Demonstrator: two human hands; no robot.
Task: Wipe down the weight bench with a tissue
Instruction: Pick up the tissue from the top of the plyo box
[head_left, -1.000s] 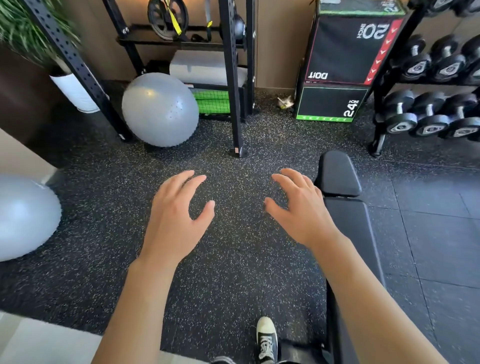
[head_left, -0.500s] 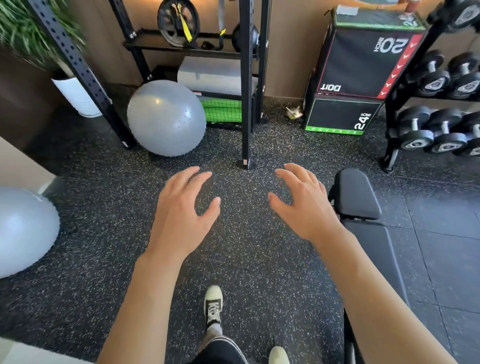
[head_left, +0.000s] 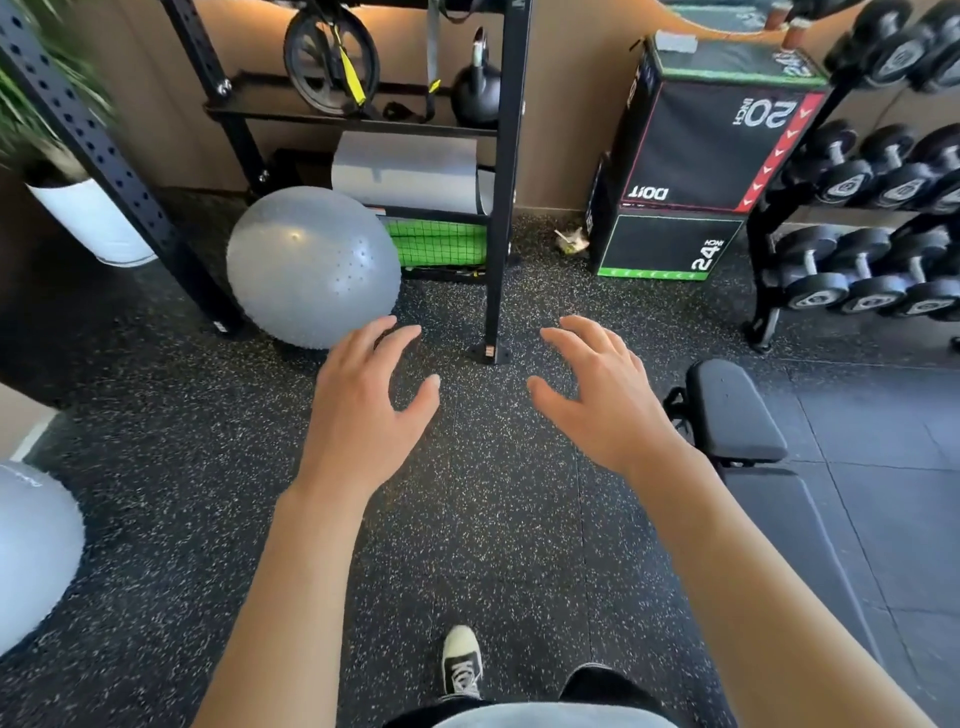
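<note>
The black padded weight bench (head_left: 732, 410) lies on the floor at the right, its small end pad nearest the rack and its long pad running toward me under my right forearm. My left hand (head_left: 363, 410) and my right hand (head_left: 602, 400) hover side by side over the speckled rubber floor, fingers spread, holding nothing. My right hand is just left of the bench's end pad and apart from it. A small white packet (head_left: 674, 41) lies on top of the black jump box (head_left: 722, 150); I cannot tell whether it holds tissues.
A black rack (head_left: 498, 208) with a kettlebell stands straight ahead, a grey exercise ball (head_left: 311, 265) at its foot. Another grey ball (head_left: 31, 551) is at the left edge. A dumbbell rack (head_left: 857, 208) fills the right. Crumpled litter (head_left: 571, 240) lies by the jump box. My shoe (head_left: 460, 660) is below.
The view has tilted up and moved forward toward the rack. The bench has slid to the right in frame. Both hands stay open and spread in front of me.
</note>
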